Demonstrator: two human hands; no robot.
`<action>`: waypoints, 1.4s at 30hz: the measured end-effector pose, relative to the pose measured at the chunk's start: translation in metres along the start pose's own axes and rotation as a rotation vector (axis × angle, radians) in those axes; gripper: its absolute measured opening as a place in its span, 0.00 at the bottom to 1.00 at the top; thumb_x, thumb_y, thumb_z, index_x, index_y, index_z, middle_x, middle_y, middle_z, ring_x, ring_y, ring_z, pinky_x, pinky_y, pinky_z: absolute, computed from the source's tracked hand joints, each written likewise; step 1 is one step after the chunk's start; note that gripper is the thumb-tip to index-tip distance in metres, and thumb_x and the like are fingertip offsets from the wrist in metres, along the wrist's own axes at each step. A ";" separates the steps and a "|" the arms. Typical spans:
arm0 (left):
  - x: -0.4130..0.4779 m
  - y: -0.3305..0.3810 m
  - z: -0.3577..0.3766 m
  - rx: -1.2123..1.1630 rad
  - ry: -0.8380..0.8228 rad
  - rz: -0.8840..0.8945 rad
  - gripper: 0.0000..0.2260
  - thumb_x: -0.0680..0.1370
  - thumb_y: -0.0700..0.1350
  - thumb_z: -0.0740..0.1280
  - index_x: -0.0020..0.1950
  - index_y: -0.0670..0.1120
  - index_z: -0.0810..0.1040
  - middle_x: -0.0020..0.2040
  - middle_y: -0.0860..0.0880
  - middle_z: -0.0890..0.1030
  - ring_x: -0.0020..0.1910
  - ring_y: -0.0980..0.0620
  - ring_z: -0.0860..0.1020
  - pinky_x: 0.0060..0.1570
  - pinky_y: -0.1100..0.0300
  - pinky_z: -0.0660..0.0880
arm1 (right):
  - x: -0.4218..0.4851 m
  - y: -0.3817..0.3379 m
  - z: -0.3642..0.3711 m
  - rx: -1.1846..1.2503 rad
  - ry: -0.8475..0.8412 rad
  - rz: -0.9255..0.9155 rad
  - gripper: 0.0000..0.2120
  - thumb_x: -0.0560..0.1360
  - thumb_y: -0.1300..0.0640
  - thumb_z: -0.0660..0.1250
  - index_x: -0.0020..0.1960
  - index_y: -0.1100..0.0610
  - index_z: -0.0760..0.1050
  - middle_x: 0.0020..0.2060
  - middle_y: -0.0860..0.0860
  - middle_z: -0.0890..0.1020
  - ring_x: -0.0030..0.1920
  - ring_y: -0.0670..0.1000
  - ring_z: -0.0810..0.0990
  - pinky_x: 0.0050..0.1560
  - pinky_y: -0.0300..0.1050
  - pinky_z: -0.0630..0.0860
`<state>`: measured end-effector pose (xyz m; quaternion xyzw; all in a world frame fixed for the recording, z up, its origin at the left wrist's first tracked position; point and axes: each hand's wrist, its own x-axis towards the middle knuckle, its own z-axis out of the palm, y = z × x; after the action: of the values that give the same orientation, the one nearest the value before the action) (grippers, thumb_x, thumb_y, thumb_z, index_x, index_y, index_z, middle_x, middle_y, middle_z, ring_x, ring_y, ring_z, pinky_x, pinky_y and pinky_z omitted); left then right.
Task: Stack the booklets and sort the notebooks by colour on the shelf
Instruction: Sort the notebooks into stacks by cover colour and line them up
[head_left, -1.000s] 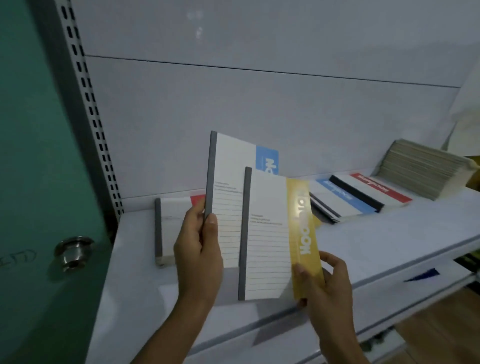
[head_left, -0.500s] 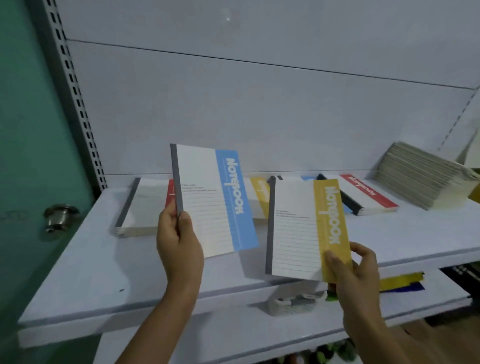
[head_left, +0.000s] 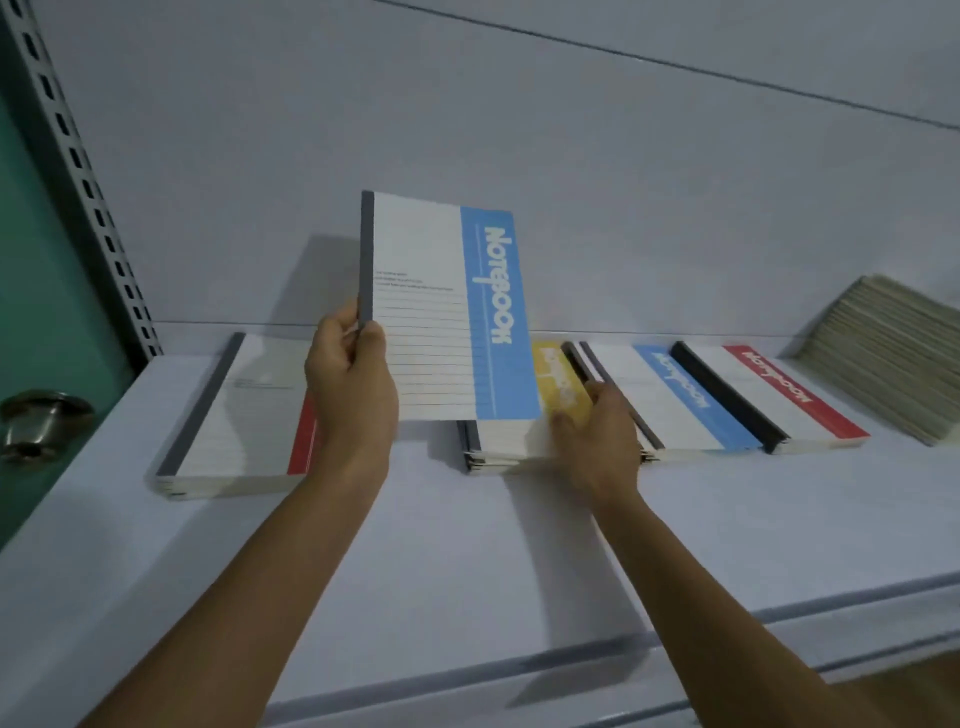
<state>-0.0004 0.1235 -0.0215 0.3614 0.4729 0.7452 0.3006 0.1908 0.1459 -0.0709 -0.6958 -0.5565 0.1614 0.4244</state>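
My left hand (head_left: 349, 384) grips a blue-striped notebook (head_left: 447, 306) by its grey spine and holds it upright above the shelf (head_left: 415, 561). My right hand (head_left: 597, 431) lies on the yellow-striped notebook (head_left: 558, 387), which sits on top of the yellow pile in the middle of the shelf; fingers touch its yellow edge. A red-striped pile (head_left: 239, 421) lies at the left. To the right lie a blue-striped pile (head_left: 670, 400) and another red-striped pile (head_left: 769, 395). A slanted stack of booklets (head_left: 883, 348) leans at the far right.
A white back panel (head_left: 519, 156) rises behind the shelf. A perforated upright (head_left: 78, 171) and a green door with a metal knob (head_left: 36, 421) stand at the left. A lower shelf edge (head_left: 571, 686) shows at the bottom.
My right hand moved forward and laid the yellow notebook on the yellow pile. My left hand raised the blue notebook up and toward the back. The view has come closer to the shelf.
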 end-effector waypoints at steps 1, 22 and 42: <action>0.001 -0.005 0.000 0.019 -0.010 -0.020 0.09 0.80 0.38 0.59 0.53 0.50 0.76 0.41 0.61 0.82 0.40 0.67 0.79 0.35 0.74 0.73 | -0.003 0.008 0.006 -0.025 0.025 -0.031 0.17 0.75 0.56 0.66 0.63 0.57 0.71 0.57 0.54 0.76 0.58 0.55 0.74 0.56 0.45 0.69; -0.081 -0.051 0.169 0.034 -0.198 -0.191 0.13 0.79 0.37 0.58 0.55 0.53 0.76 0.49 0.56 0.82 0.47 0.61 0.80 0.40 0.68 0.76 | 0.085 0.070 -0.125 0.640 -0.214 0.179 0.15 0.77 0.43 0.63 0.54 0.52 0.80 0.48 0.49 0.85 0.51 0.52 0.83 0.51 0.49 0.80; -0.112 -0.125 0.229 1.045 -0.198 0.108 0.18 0.77 0.54 0.61 0.63 0.48 0.77 0.72 0.47 0.69 0.68 0.50 0.71 0.61 0.58 0.68 | 0.111 0.155 -0.105 0.162 -0.254 -0.188 0.15 0.76 0.57 0.66 0.63 0.51 0.73 0.67 0.48 0.69 0.69 0.47 0.66 0.59 0.25 0.63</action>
<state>0.2639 0.1933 -0.0987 0.5553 0.7312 0.3870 0.0850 0.3991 0.2012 -0.1012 -0.5782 -0.6534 0.2521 0.4186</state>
